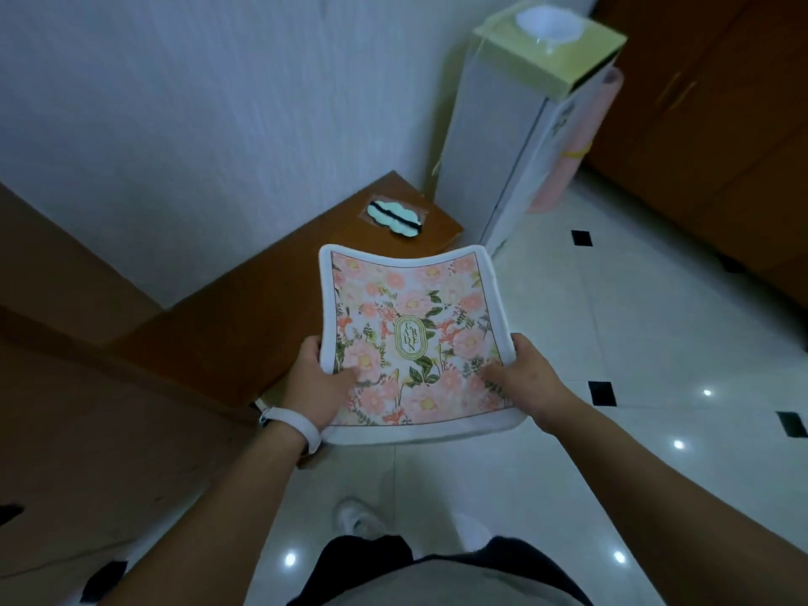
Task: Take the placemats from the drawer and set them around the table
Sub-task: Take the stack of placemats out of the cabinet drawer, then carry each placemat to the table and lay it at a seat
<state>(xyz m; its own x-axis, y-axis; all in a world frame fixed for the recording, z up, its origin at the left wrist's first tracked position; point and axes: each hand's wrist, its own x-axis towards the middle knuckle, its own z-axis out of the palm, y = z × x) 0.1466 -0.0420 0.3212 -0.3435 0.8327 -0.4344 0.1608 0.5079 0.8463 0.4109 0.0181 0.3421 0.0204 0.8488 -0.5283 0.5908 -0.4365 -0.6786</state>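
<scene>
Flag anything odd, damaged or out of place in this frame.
Nothing damaged or spilled. The placemat sags between the left hand and right hand. One stray item: a packaged mint eye mask at the far corner of the wooden surface.

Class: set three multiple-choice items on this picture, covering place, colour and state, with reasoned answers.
1. The teal packet lies: A on the wooden top; B on the floor; C on the box.
2. The placemat border is: A black; B white; C green.
3. The placemat is: A lying flat; B held by one hand; C held by both hands.
1 A, it rests on wood by the wall. 2 B, white rim frames the flowers. 3 C, left hand and right hand grip its sides.
</scene>
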